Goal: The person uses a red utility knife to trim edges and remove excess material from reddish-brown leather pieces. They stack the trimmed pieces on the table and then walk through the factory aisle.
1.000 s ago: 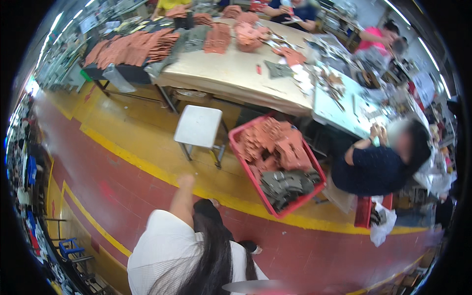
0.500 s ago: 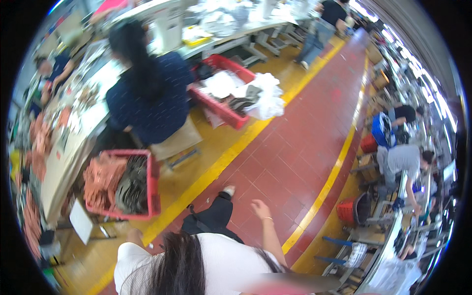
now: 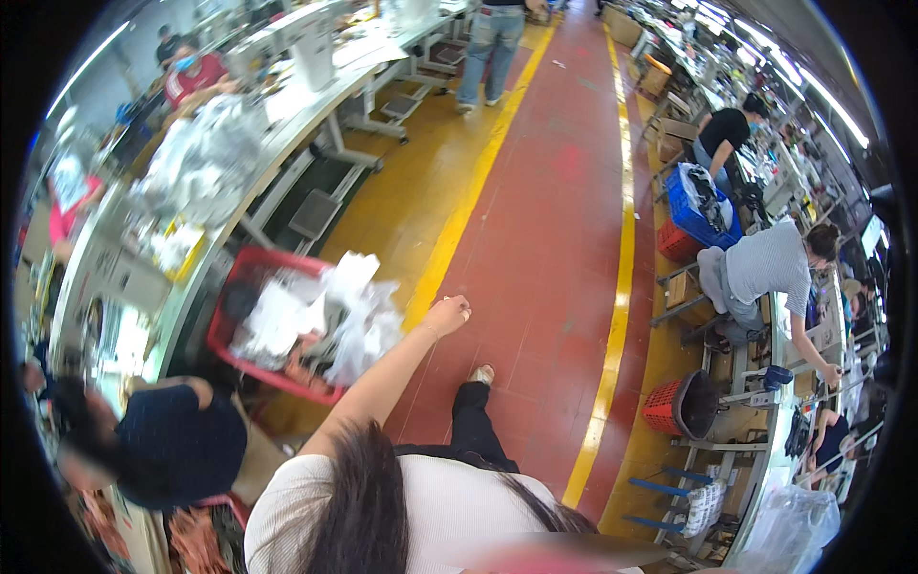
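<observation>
My left arm swings out ahead of me over the red floor, and my left hand (image 3: pixel 448 314) hangs with its fingers curled in and nothing visible in it. It is nearest to a red crate (image 3: pixel 236 325) piled with white fabric and bags, just to its left. My right hand is out of sight. Below the hand I see my dark trouser leg and one foot (image 3: pixel 481 374) stepping forward, with my long dark hair and white top at the bottom edge.
A red aisle (image 3: pixel 555 220) with yellow lines runs ahead. A long worktable (image 3: pixel 287 124) and seated workers line the left, and a person in dark blue (image 3: pixel 163 445) sits close by. On the right are more seated workers, a blue crate (image 3: pixel 696 206) and a red basket (image 3: pixel 669 409).
The view has swung round from the tables and fabric crates to face down the aisle. My left arm now reaches forward, and the white-filled red crate is close on my left.
</observation>
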Demonstrator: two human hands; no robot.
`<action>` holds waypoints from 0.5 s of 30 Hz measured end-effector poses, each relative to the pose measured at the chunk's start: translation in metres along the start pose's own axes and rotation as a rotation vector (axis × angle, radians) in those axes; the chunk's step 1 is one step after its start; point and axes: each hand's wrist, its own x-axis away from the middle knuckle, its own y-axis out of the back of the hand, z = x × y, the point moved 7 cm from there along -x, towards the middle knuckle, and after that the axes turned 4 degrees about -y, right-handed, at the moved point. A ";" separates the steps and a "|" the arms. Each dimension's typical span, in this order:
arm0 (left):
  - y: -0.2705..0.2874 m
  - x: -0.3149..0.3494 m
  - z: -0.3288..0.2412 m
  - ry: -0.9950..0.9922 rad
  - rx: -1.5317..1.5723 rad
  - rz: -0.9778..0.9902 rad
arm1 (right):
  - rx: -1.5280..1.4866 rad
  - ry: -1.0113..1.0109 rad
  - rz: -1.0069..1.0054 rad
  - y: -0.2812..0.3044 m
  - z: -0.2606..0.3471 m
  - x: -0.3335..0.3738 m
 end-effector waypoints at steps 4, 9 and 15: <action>-0.054 -0.106 0.035 -0.010 -0.038 0.082 | -0.019 0.162 0.058 0.127 0.135 -0.039; -0.062 -0.060 0.189 0.102 -0.265 0.942 | -0.329 0.642 -0.394 0.457 0.394 -0.052; 0.094 -0.115 0.302 0.989 -0.347 0.739 | -0.682 0.965 -0.552 0.825 0.645 -0.071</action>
